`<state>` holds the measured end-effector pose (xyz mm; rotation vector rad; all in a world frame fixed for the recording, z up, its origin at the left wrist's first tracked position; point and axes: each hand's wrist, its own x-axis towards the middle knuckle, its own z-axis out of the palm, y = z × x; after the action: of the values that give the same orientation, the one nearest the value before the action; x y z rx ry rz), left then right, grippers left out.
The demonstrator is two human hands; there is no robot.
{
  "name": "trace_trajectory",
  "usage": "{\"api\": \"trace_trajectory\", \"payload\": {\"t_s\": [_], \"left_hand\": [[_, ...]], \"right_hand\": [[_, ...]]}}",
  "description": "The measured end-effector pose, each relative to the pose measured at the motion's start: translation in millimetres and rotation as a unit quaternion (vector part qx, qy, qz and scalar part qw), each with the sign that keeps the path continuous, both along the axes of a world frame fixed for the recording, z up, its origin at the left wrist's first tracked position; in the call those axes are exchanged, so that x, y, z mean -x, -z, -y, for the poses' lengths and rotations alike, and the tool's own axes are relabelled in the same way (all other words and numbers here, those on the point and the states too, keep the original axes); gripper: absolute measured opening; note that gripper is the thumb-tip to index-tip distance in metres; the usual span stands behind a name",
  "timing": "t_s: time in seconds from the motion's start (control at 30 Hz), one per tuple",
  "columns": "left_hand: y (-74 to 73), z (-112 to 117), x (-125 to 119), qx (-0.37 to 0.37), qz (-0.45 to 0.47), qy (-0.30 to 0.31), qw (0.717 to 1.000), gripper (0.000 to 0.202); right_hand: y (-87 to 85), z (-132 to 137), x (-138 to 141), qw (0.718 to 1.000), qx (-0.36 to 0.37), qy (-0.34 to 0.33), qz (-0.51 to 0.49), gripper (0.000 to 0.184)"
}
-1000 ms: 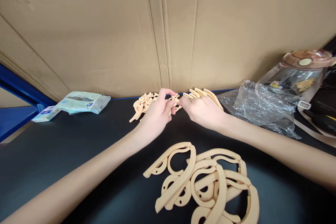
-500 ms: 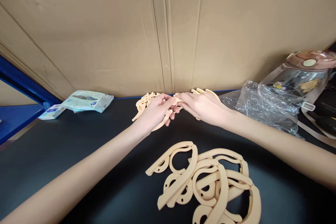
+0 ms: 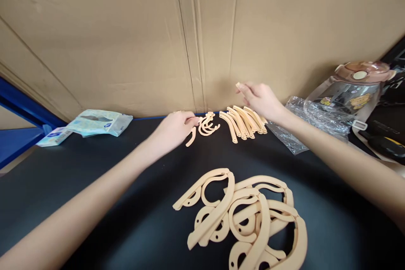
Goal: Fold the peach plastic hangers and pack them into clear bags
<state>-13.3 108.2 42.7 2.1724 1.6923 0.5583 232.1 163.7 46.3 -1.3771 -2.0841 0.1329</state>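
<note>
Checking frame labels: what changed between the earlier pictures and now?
The hands, close together before, have parted. The right hand has moved up and right, pinching a small tan piece. The left hand has shifted left, beside a curved tan piece; its grip is unclear. The row of strips is more exposed. Unchanged: hanger-like pieces in front, blue packet, bottle.

A tan cardboard wall [image 3: 126, 46] spans from 10 to 2 o'clock, its long vertical creases [image 3: 186, 29] running down at 12. Blue framing [image 3: 23, 107] slants in at 9 o'clock. The matte black tabletop [image 3: 136, 232] fills the lower half, soft light paling it around 5 and 7.
</note>
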Motion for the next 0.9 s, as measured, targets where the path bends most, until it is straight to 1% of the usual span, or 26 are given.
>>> {"api": "trace_trajectory", "payload": {"t_s": [0.07, 0.1, 0.13, 0.17, 0.2, 0.23, 0.27, 0.3, 0.33, 0.4, 0.47, 0.57, 0.63, 0.7, 0.77, 0.8, 0.83, 0.9], "left_hand": [[-4.3, -8.4, 14.1, -0.022, -0.043, -0.043, 0.998, 0.027], [-6.0, -8.5, 19.2, -0.03, -0.058, -0.053, 0.996, 0.03], [-7.6, -5.1, 22.5, -0.021, -0.071, -0.047, 0.996, 0.035], [-9.3, 1.4, 24.2, 0.007, -0.08, -0.024, 0.996, 0.038], [-11.2, 10.7, 24.6, 0.066, -0.094, 0.029, 0.993, 0.04], [-13.1, 21.8, 23.9, 0.154, -0.102, 0.074, 0.98, 0.043], [-15.0, 33.5, 22.8, 0.233, -0.108, 0.112, 0.96, 0.046], [-16.4, 45.0, 21.6, 0.282, -0.12, 0.146, 0.941, 0.045], [-17.2, 55.3, 20.7, 0.297, -0.128, 0.164, 0.932, 0.04], [-16.5, 69.5, 20.7, 0.28, -0.13, 0.167, 0.936, 0.024], [-13.6, 74.0, 23.4, 0.263, -0.119, 0.16, 0.944, 0.014], [-9.8, 66.3, 28.8, 0.296, -0.083, 0.156, 0.939, 0.009], [-10.5, 56.9, 29.0, 0.313, -0.037, 0.148, 0.938, 0.008], [-14.8, 48.0, 23.5, 0.289, 0.032, 0.135, 0.947, 0.011], [-21.5, 40.7, 12.2, 0.235, 0.132, 0.114, 0.956, 0.016], [-25.1, 37.7, 5.1, 0.209, 0.188, 0.102, 0.954, 0.02], [-28.4, 34.7, -2.3, 0.184, 0.244, 0.089, 0.948, 0.022], [-33.4, 28.8, -15.2, 0.142, 0.329, 0.074, 0.931, 0.026]], "right_hand": [[-2.9, -5.9, -17.3, 0.997, -0.013, 0.015, -0.071, 0.035], [-3.1, -6.2, -25.0, 0.995, -0.019, 0.01, -0.098, 0.03], [-2.6, -4.8, -32.1, 0.993, -0.024, -0.002, -0.112, 0.026], [-1.4, -2.1, -38.5, 0.992, -0.032, -0.016, -0.121, 0.024], [0.3, 1.7, -44.1, 0.991, -0.041, -0.029, -0.121, 0.023], [2.5, 6.4, -49.0, 0.992, -0.052, -0.037, -0.112, 0.023], [5.2, 11.7, -53.2, 0.993, -0.062, -0.039, -0.095, 0.023], [8.4, 17.1, -56.9, 0.995, -0.07, -0.038, -0.067, 0.023], [12.3, 22.6, -60.0, 0.996, -0.076, -0.039, -0.031, 0.022], [22.2, 32.5, -65.1, 0.993, -0.082, -0.055, 0.06, 0.023], [33.5, 39.6, -69.6, 0.983, -0.083, -0.077, 0.143, 0.025], [46.2, 44.6, -75.0, 0.971, -0.074, -0.105, 0.203, 0.032], [47.4, 46.4, -75.0, 0.969, -0.07, -0.118, 0.207, 0.035], [42.4, 50.0, -67.6, 0.973, -0.064, -0.123, 0.184, 0.036], [32.9, 57.1, -50.8, 0.982, -0.037, -0.136, 0.123, 0.033], [27.4, 61.6, -39.5, 0.985, -0.014, -0.15, 0.079, 0.031], [21.8, 66.3, -27.1, 0.983, 0.03, -0.176, 0.033, 0.03], [11.2, 74.0, -3.5, 0.967, 0.122, -0.218, -0.047, 0.029]]}}
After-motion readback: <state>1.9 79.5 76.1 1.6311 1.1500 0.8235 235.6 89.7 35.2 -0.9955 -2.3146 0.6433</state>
